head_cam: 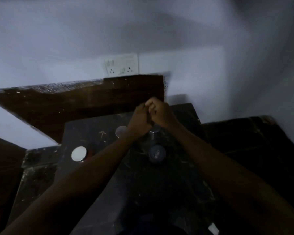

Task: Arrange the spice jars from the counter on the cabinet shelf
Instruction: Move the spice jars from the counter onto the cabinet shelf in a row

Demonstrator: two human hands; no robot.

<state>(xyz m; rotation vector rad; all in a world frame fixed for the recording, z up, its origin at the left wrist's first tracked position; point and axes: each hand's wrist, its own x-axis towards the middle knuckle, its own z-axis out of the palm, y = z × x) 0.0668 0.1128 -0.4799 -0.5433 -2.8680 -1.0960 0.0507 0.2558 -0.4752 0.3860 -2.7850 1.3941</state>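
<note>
In dim light, several spice jars stand on a dark stone counter [95, 175]. One bright silver lid [78, 153] is at the left and another silver lid [120, 131] sits beside my left wrist. A third silver lid [155, 130] peeks out under my hands, and a dark-lidded jar [157, 153] stands nearer to me. My left hand [139, 120] and my right hand [159, 111] are pressed together above the jars, fingers curled. Nothing shows between them.
A brown wooden surface [71, 104] runs behind the counter against the pale wall. A white socket plate [120, 67] is mounted just above it. A lower dark counter section [244, 136] extends to the right. A small white object [213, 228] lies at the bottom edge.
</note>
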